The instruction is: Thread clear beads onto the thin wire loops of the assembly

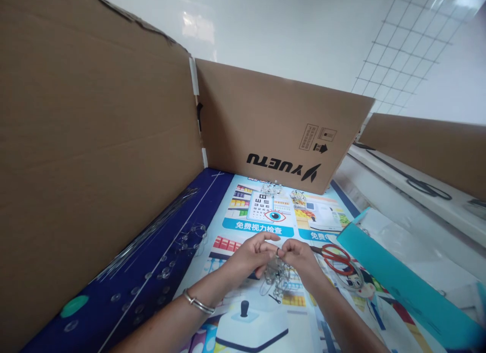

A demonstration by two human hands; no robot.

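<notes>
My left hand (252, 253) and my right hand (299, 256) meet over the printed sheet, fingertips almost touching. Each pinches at the top of a clear beaded wire piece (279, 274), which hangs in a loose tangle of loops and beads beneath the fingers. A small dark bit shows between the two pinches, too small to name. On my left wrist sits a silver bangle (198, 303). Just right of my right hand lie scissors (337, 259) with red-orange handles. The fingers partly hide the upper end of the beaded piece.
Cardboard panels (273, 115) wall the left and back. Two more beaded wire clusters (271, 189) lie at the back. Looped wires (192, 239), loose clear beads (164, 273), straight wires (152, 226) and a green disc (75, 306) lie left. A teal box (402, 282) stands right.
</notes>
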